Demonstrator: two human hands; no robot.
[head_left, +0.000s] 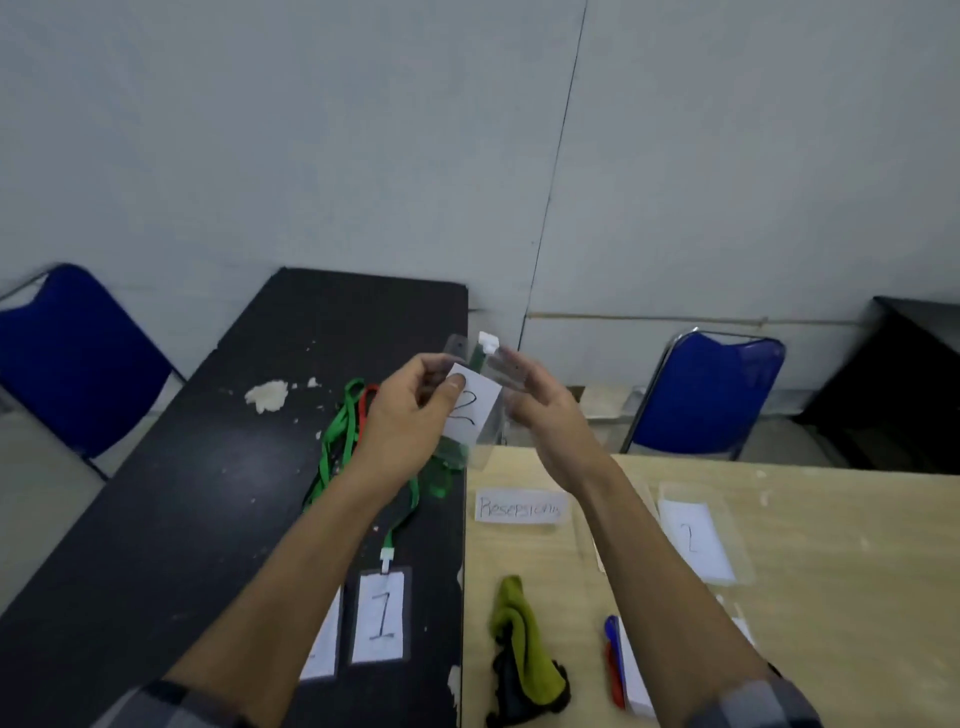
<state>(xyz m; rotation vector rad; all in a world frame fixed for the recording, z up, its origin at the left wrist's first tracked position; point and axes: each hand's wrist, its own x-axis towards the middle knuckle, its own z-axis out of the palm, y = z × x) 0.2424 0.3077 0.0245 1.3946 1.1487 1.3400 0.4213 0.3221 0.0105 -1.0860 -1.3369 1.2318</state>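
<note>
While both hands work in the air, setting first. Black tabletop (156, 519) on L, light wood tabletop (831, 545) butted against its R edge. Two blue chairs (78, 358) beyond the far edges.

Green lanyard (332, 447) lies bunched near the black top's R edge with a red lanyard (370, 395) under it. Olive-and-black cloth (519, 644) sits by the wood top's near L edge. Finished badge marked "1" (382, 618) lies at the black top's near R edge. A sleeve with a "2" (698, 540) lies mid wood top. "Resepsionis" label (519, 507) is close to the wood top's L edge, pens (615, 660) nearer.

Left hand (410, 410): thumb and fingers pinch the paper card "2" (470, 410). Right hand (545, 410): fingers grip the R side of the clear badge sleeve (493, 364), white clip (488, 342) at top. Card and sleeve are held above the far L corner of the wood top. Card looks partly inside; blur, can't tell how deep.

Step, by my read: seating card in sleeve. To do it well:
- keep sleeve mouth spread w/ R fingers
- feed card square to the sleeve
- push from the card's trailing edge, not its face
- no creasing
- check the "2" faces out, clip end up
</note>
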